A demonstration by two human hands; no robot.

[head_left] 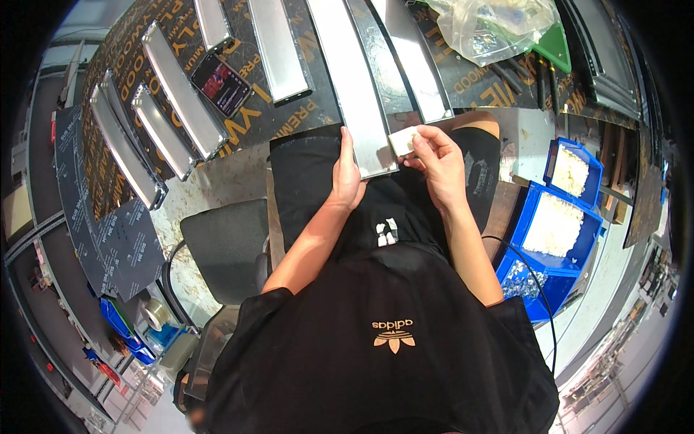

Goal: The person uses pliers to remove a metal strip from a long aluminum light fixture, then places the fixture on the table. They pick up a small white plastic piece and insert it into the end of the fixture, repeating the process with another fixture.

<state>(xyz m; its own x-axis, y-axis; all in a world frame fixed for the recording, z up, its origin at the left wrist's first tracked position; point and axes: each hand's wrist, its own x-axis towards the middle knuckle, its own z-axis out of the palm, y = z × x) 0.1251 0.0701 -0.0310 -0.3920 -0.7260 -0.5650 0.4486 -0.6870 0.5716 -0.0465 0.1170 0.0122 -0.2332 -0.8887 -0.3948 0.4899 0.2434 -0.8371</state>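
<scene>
A long, pale metal channel [354,79] runs from the far side of the table toward me, its near end over my lap. Along the left edge of that end, my left hand [348,177] grips it, fingers mostly hidden beneath. My right hand [441,163] pinches a small white block [402,141] between thumb and fingers. The block is against the channel's right edge, near the end; whether it is seated there I cannot tell. Just right of the channel lies another metal strip [416,58].
More metal channels [181,94] lie on the printed plywood table [253,126], with a phone [221,85] among them. A clear plastic bag [491,29] is at the far right. Blue bins [535,189] of small white parts and shiny hardware stand at my right. A black stool [224,249] is left.
</scene>
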